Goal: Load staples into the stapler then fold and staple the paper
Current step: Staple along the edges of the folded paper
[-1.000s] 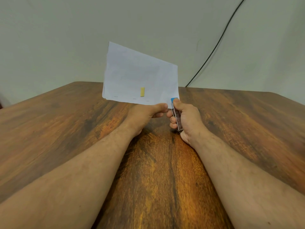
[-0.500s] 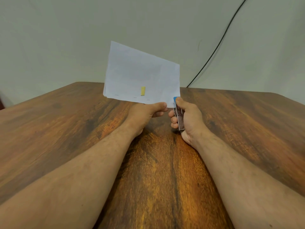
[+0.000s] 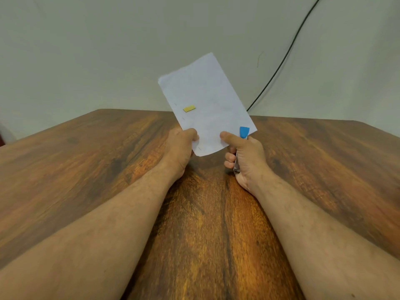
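Observation:
A folded white paper [image 3: 207, 105] with a small yellow tag stands upright above the wooden table [image 3: 86, 169], its long side now running up and to the right. My left hand [image 3: 179, 148] pinches its lower left edge. My right hand [image 3: 244, 156] grips a small stapler [image 3: 244, 132] with a blue tip, and that tip lies against the paper's lower right corner. A few staples show as short marks along the paper's left and bottom edges. Most of the stapler's metal body is hidden inside my fist.
A black cable [image 3: 281, 55] runs down the pale wall to the table's far edge. Bare wood lies on both sides of my forearms.
The paper has turned from lying wide to standing tall, rotated clockwise. My left hand shifted left along its edge, and the stapler's blue tip now sits at a different corner.

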